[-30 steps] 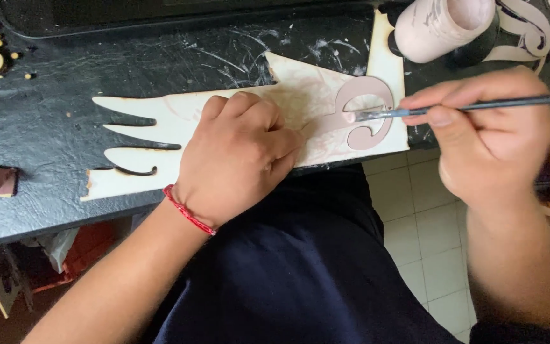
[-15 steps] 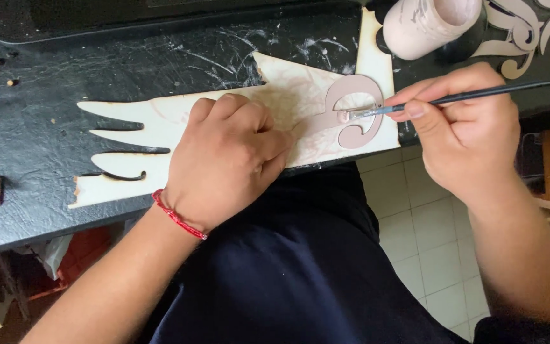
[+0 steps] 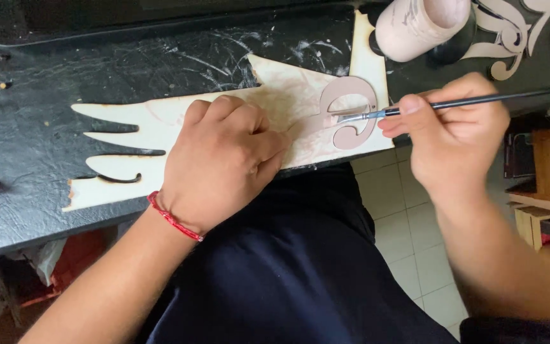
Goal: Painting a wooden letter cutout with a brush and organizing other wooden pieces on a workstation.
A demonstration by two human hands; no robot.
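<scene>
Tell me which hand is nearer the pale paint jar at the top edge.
Right. The right hand, holding the brush, sits just below the paint jar. The left hand presses the wooden cutout farther left.

Black tabletop [image 3: 27, 210] — pale tiled floor [image 3: 408, 248].

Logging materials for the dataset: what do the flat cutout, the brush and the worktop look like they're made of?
Cutout: thin pale plywood or fibreboard by the look, matt, with dark, maybe scorched, edges.
Brush: slim black glossy handle, shiny metal collar; handle material unclear.
Worktop: black, leather-grained sheet, likely vinyl, smeared with white paint.
</scene>
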